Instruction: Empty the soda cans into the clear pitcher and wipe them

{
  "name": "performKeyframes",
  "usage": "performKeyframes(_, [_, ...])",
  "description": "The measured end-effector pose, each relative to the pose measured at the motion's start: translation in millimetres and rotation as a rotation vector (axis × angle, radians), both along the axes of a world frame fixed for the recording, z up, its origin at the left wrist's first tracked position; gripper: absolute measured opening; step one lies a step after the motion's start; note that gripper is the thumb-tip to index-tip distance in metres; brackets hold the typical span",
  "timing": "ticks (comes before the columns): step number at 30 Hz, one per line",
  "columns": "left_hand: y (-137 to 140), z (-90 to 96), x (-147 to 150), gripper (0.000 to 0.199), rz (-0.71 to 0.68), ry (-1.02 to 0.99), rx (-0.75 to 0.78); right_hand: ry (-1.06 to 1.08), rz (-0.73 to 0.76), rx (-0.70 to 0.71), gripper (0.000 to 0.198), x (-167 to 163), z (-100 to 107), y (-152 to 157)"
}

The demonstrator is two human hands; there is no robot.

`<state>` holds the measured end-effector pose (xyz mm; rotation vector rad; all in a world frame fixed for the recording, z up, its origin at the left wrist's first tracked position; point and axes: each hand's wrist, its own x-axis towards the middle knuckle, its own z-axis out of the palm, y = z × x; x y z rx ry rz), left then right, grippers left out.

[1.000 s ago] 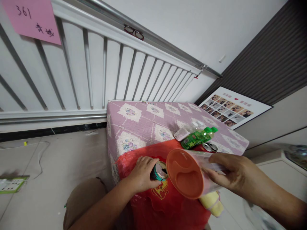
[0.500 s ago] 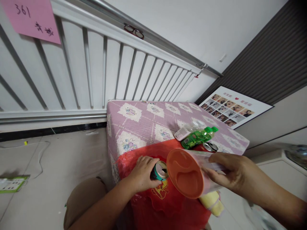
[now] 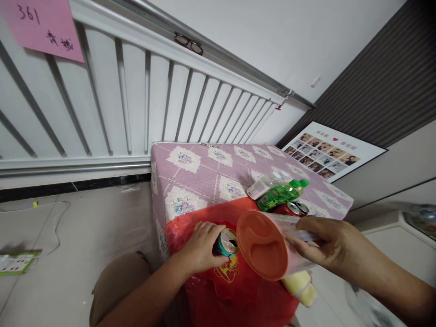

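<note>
I keep my left hand (image 3: 206, 245) curled round a can (image 3: 227, 241), near, over the red sheet (image 3: 218, 210). My right hand (image 3: 335, 240) grips a jug (image 3: 262, 245), right beside the can.

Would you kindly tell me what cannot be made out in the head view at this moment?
In the head view:
Much of the side of the can: covered by the left hand.
Part of the handle: covered by the right hand.
Upper part of the yellow cloth: behind the pitcher.
Details of the photos on the poster: too small.
Rest of the pink note: cut off by the top edge.
</note>
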<state>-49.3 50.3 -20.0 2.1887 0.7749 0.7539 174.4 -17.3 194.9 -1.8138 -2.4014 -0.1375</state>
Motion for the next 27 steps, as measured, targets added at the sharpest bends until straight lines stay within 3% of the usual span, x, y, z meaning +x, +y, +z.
performKeyframes(4, [-0.3,1.1,0.0,0.073,0.004,0.008,-0.002,-0.042,0.065,-0.024,0.041,0.3,2.1,-0.4])
performKeyframes(27, [0.5,2.4,0.0,0.075,0.004,0.012,-0.016,-0.019,0.05,-0.017,0.04,1.6,0.4,1.0])
